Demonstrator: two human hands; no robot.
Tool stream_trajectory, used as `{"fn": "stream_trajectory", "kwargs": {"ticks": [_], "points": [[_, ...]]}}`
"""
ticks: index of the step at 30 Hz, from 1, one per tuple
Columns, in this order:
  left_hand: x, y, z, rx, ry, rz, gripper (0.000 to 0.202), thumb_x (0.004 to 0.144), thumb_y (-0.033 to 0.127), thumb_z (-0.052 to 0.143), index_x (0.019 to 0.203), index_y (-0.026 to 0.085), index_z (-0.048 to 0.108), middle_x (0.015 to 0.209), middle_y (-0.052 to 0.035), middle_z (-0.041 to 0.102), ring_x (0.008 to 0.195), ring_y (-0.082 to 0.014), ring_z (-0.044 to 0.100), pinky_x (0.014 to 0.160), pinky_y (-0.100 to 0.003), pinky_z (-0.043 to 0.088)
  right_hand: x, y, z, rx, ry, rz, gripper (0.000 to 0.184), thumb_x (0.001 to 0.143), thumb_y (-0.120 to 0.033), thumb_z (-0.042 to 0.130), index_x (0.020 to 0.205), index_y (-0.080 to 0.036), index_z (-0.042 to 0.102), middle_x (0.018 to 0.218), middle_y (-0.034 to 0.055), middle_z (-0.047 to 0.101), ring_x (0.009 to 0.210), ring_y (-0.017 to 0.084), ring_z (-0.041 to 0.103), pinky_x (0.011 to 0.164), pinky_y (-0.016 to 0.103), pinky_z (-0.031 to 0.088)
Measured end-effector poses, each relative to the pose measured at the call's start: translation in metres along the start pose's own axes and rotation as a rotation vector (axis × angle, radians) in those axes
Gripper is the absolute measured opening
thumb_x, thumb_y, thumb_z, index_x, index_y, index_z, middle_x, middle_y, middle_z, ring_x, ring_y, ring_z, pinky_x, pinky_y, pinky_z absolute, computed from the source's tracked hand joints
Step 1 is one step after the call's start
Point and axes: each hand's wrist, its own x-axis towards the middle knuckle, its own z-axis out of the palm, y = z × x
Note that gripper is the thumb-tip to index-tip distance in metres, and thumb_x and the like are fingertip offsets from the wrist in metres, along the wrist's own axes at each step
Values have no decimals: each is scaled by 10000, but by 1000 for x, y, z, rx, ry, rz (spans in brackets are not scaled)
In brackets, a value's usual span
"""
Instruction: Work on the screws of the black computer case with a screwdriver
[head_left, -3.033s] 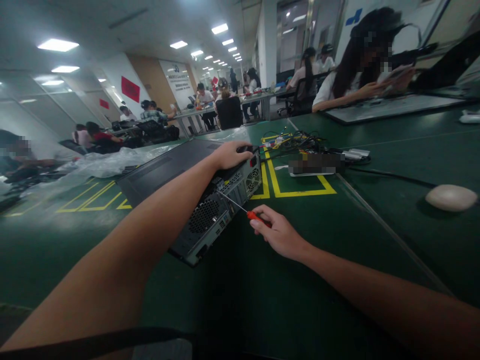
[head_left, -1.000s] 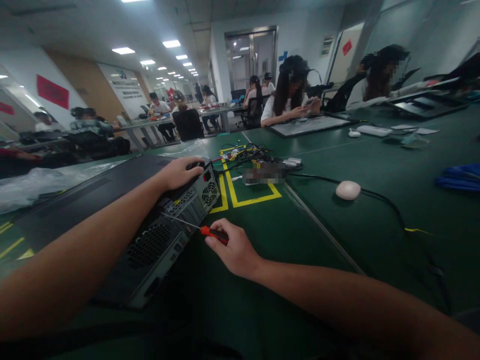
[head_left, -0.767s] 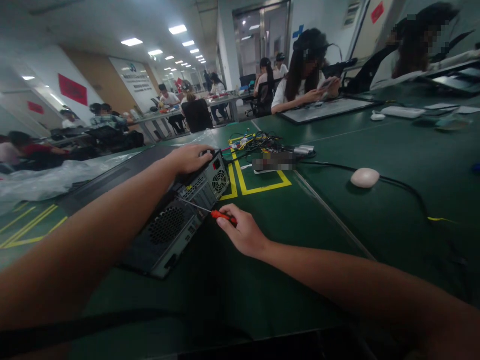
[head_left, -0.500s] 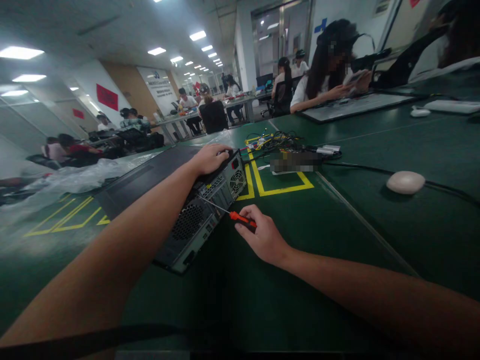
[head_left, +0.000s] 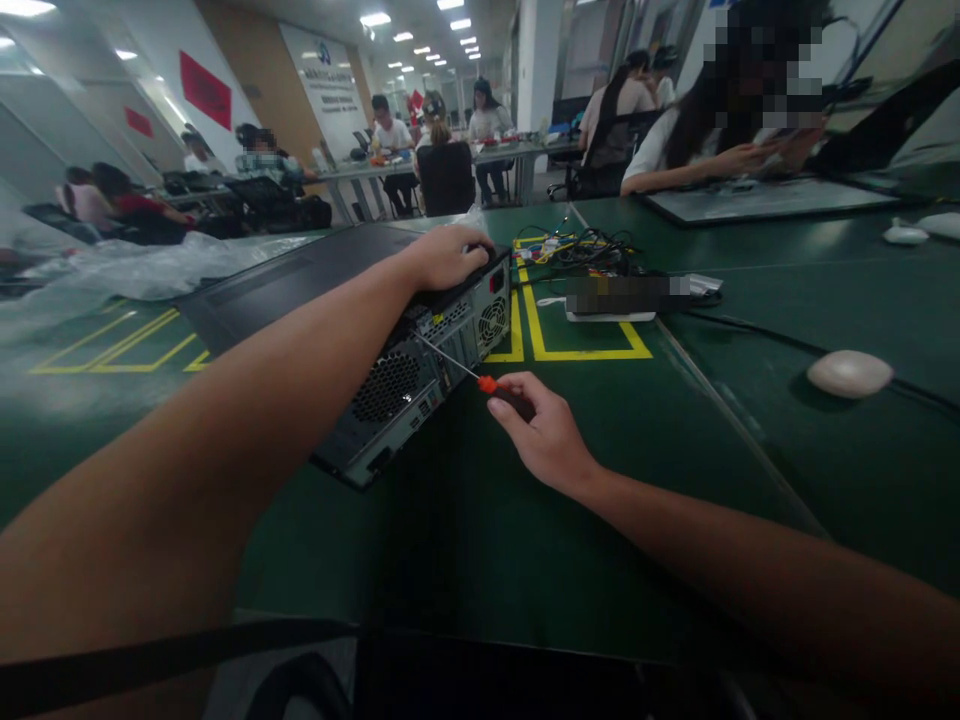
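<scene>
A black computer tower (head_left: 292, 268) lies on its side on the green table, its grey rear panel with vents, ports and a fan grille turned toward me. My left hand (head_left: 448, 257) is draped over the case's upper rear edge, gripping it near the fan corner. In my right hand (head_left: 553, 436), thumb and fingers close round the handle of an orange and black screwdriver (head_left: 487, 384). Its thin metal shaft reaches up and left to the rear panel. The tip meets the panel near the upper edge, partly in shadow; any screw there is too small to see.
Behind the tower's right end lie tangled cables (head_left: 589, 247) and a blurred-out boxy part (head_left: 619, 296) on yellow tape outlines. A white mouse (head_left: 850, 374) sits right. Clear plastic wrap (head_left: 161, 262) spreads left. Across the table a person works over a flat panel (head_left: 780, 200).
The view has tilted, so the tower and hands appear higher and farther right. My right hand has shifted its hold on the screwdriver slightly; the left hand stays on the case.
</scene>
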Motion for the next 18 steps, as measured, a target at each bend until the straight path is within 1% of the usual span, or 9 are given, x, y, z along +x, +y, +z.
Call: {"fn": "stream_trajectory", "kwargs": {"ticks": [4,6,8,11,14,18], "points": [[0,1,-1,-3,-15,1,548,927,358,463,1359,184,750,1356,-124,721,1278,-315,632,1141,-439,448,0,-1,-1,-13,-18,0,223,1047,-370,566,1136,-200,681,970,39,684,866,207,638,787,353,473],[0,1,0,4,-14,-11,546,932,370,453,1359,201,749,1357,-107,723,1289,-307,627,1149,-435,445,-1,-2,-1,0,-22,-3,224,1053,-377,547,1140,-205,660,947,30,665,841,199,624,767,346,465],[-1,1,0,9,-10,-24,544,936,382,448,1362,224,746,1358,-88,725,1300,-305,621,1160,-442,441,-1,-4,-1,20,-15,15,203,1010,-374,611,1136,-215,611,938,16,651,820,193,617,760,340,462],[-1,1,1,7,-6,-39,554,928,397,455,1376,243,742,1366,-83,721,1311,-316,614,1170,-470,438,-2,-5,0,2,5,46,221,929,-312,689,1080,-233,549,883,-13,619,773,180,597,755,333,449],[-2,3,0,9,-12,-56,566,921,405,454,1383,243,738,1371,-80,718,1306,-320,617,1164,-477,447,-2,-5,0,-11,14,40,169,936,-284,658,1052,-238,545,870,-15,613,760,175,583,752,331,439],[-3,5,-1,16,-3,-57,566,926,409,438,1370,235,742,1360,-76,722,1298,-313,620,1165,-470,442,-1,-4,-1,-4,13,23,160,946,-307,658,1055,-234,567,883,-4,624,790,184,598,778,340,448]]}}
